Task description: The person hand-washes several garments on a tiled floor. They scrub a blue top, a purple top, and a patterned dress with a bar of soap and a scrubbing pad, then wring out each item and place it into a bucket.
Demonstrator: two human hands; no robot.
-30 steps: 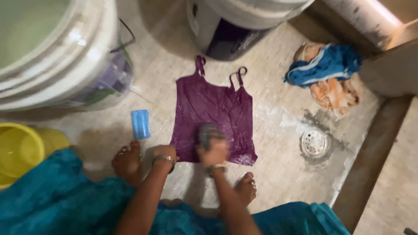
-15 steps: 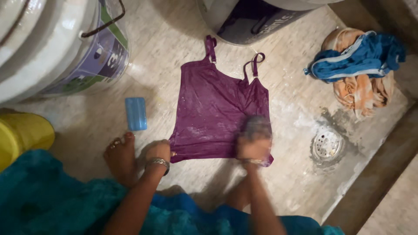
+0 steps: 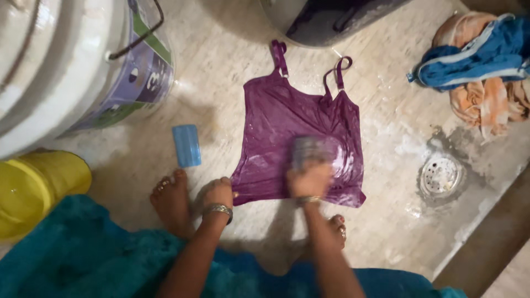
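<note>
A wet purple strappy top [image 3: 287, 113] lies flat on the stone floor, straps pointing away from me. My right hand [image 3: 309, 179] grips a scrubbing brush [image 3: 312, 150], blurred with motion, pressed on the lower middle of the top. My left hand [image 3: 218, 193], with a metal bangle at the wrist, pins the top's lower left corner to the floor. A blue bar of soap [image 3: 186, 145] lies on the floor to the left of the top, just beyond my left foot [image 3: 170, 198].
A large white bucket [image 3: 72, 60] stands at the upper left, a yellow tub [image 3: 38, 187] at the left edge, a dark bucket [image 3: 331, 16] at the top. A blue and orange cloth heap [image 3: 480, 66] lies upper right. A round floor drain [image 3: 440, 175] sits to the right.
My right hand with the brush swept from the top's lower centre to its right hem and back toward the middle. My left hand stayed on the corner. The view shifted slightly.
</note>
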